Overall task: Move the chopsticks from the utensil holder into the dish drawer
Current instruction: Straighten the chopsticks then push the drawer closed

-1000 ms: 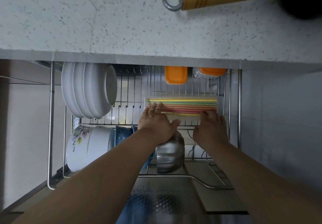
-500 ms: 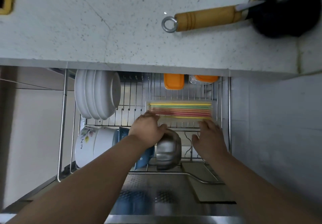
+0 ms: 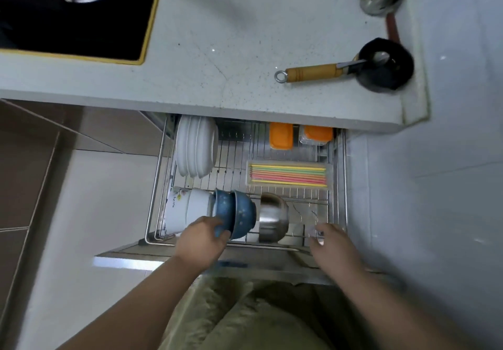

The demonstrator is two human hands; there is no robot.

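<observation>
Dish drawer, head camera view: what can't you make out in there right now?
- Back of the dish drawer: hidden under the countertop, which also cuts off the orange containers.
- Blue bowls: partly covered by the left hand.
- Right hand: motion-blurred, grip unclear.
- Chopsticks: too small to count.

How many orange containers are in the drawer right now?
2: both sit at the back of the drawer, one left of the other, behind the chopsticks. Both are partly hidden by the counter edge, which could hide more.
</observation>
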